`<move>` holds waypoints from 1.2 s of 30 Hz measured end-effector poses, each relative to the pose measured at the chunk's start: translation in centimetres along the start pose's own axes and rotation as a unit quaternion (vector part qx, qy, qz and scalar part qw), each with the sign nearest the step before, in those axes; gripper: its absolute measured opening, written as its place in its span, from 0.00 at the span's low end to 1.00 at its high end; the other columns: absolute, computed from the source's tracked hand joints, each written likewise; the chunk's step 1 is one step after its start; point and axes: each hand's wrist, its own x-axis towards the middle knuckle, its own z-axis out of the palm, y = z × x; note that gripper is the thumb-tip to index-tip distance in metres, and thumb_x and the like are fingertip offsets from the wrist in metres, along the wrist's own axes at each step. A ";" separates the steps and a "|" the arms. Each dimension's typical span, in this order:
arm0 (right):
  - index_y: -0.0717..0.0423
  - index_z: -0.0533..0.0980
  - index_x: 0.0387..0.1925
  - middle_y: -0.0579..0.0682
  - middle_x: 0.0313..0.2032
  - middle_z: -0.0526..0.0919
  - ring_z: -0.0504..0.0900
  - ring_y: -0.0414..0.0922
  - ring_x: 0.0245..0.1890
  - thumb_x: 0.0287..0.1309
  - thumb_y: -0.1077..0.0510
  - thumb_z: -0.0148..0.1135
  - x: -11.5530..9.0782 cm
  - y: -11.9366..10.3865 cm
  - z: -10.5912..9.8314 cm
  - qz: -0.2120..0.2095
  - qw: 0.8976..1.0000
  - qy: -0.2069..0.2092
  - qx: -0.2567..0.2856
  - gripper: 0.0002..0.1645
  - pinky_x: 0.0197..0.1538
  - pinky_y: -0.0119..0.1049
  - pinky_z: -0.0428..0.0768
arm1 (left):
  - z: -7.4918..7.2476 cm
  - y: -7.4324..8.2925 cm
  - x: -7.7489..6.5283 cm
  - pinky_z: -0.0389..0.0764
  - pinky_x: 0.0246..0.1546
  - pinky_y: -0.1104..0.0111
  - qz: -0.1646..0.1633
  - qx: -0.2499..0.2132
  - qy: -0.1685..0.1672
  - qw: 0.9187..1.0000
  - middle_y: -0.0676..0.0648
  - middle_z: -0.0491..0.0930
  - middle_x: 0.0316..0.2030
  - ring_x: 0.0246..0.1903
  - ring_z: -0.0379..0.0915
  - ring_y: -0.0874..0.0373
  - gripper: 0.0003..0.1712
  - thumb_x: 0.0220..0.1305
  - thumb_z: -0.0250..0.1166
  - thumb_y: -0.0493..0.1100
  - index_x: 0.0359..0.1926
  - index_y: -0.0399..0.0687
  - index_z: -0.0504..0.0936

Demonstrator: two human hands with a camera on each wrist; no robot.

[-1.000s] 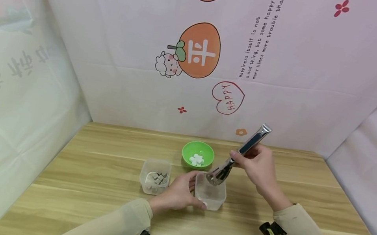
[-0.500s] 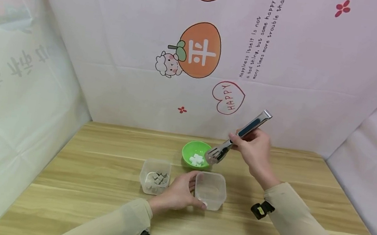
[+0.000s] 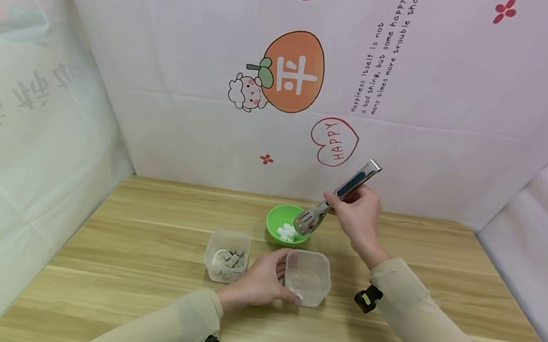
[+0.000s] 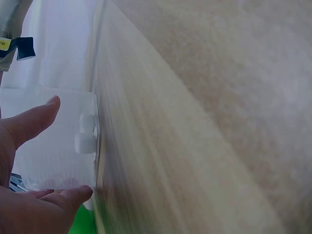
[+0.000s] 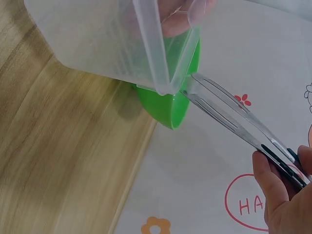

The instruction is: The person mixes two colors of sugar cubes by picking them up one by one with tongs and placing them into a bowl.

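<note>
My right hand [image 3: 357, 211] holds metal tongs [image 3: 334, 202] with dark grip panels, slanting down to the left. Their slotted tips overlap the right part of a green bowl [image 3: 275, 217], just over white cubes [image 3: 288, 232] in it. In the right wrist view the two arms of the tongs [image 5: 234, 119] stand apart. My left hand [image 3: 265, 279] grips a clear plastic container [image 3: 314, 263] from its left, thumb at the near side and fingers along the far side. Through its wall in the left wrist view, white lumps [image 4: 86, 141] show at the bottom.
A second clear container [image 3: 214, 244] with several greyish cubes [image 3: 233, 259] stands left of my left hand. The wooden table [image 3: 139, 246] ends at a printed cloth backdrop [image 3: 194, 143], with more white cloth at both sides.
My right hand has carried the tongs from over the clear container up and left to the green bowl. My left hand has stayed at its container.
</note>
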 end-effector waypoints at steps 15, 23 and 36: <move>0.71 0.79 0.46 0.59 0.36 0.84 0.85 0.40 0.32 0.63 0.62 0.76 -2.7 -1.1 -2.4 -0.033 0.999 -0.016 0.008 0.18 0.38 0.37 0.92 | 0.1 0.1 -0.2 0.72 0.71 0.61 -0.007 0.005 -0.003 1.000 0.37 0.71 0.71 0.70 0.69 0.43 0.60 0.42 0.87 0.31 0.76 0.36 0.65; 0.71 0.80 0.41 0.60 0.34 0.87 0.87 0.42 0.30 0.62 0.64 0.76 -5.9 -1.4 -4.3 -0.067 0.997 -0.046 -0.006 0.14 0.35 0.36 0.91 | 0.0 0.4 -0.2 0.72 0.71 0.61 -0.004 0.002 -0.007 1.000 0.39 0.72 0.72 0.70 0.70 0.46 0.60 0.43 0.86 0.32 0.76 0.39 0.65; 0.65 0.80 0.37 0.55 0.30 0.86 0.85 0.46 0.29 0.58 0.65 0.78 -8.2 1.4 -3.6 -0.028 0.993 -0.102 -0.051 0.12 0.31 0.34 0.88 | 0.1 0.4 -0.3 0.72 0.71 0.59 -0.018 0.015 -0.001 1.000 0.37 0.70 0.72 0.70 0.69 0.44 0.63 0.42 0.87 0.32 0.78 0.37 0.63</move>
